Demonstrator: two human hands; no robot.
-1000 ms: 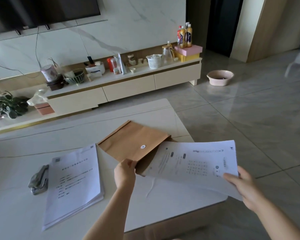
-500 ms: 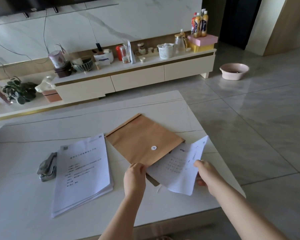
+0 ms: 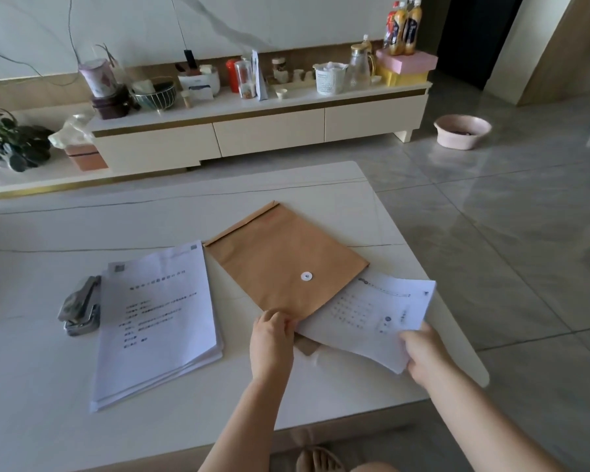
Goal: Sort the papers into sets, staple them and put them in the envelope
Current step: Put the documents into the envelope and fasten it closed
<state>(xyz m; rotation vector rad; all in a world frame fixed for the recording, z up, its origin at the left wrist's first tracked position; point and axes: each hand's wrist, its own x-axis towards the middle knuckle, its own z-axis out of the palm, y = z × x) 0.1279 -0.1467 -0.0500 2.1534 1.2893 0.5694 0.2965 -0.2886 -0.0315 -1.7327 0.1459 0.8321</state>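
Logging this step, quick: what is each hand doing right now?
Left hand: pinches the mouth of the brown envelope.
Right hand: grips the printed paper set, partly inside the envelope.

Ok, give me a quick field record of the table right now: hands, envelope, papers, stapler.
left hand: grips the envelope's near edge at its mouth
right hand: holds the paper set at its near corner
paper set: far end tucked into the envelope mouth, most of it outside
envelope: brown, flat on the table
paper stack: left of the envelope
stapler: left of the stack, untouched
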